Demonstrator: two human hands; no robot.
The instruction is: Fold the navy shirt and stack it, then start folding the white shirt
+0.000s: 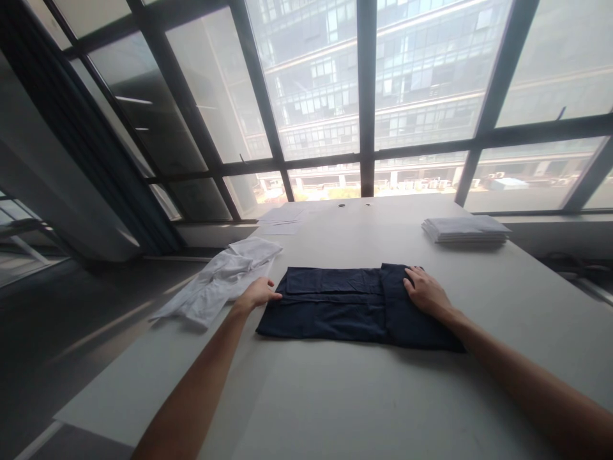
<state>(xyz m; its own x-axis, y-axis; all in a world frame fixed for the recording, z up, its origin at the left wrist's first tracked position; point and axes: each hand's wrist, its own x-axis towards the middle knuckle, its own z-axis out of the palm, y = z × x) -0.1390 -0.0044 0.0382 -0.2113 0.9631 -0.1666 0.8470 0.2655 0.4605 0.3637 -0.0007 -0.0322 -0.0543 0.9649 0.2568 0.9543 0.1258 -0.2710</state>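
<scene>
A navy blue garment [330,316], folded into a long flat strip, lies on the white table in front of me. Its right end is turned over in a wide flap. At the garment's left edge is my left hand [257,293], thumb on the cloth and fingers curled at the border, partly hidden. My right hand [426,292] rests flat on the flap at the right end, fingers stretched out and a little apart. What kind of garment it is does not show clearly.
A crumpled white cloth [218,281] hangs partly over the table's left edge. Folded white cloths [464,231] are stacked at the back right. Paper sheets [282,218] lie at the far left of the table [335,396]. Large windows stand behind it.
</scene>
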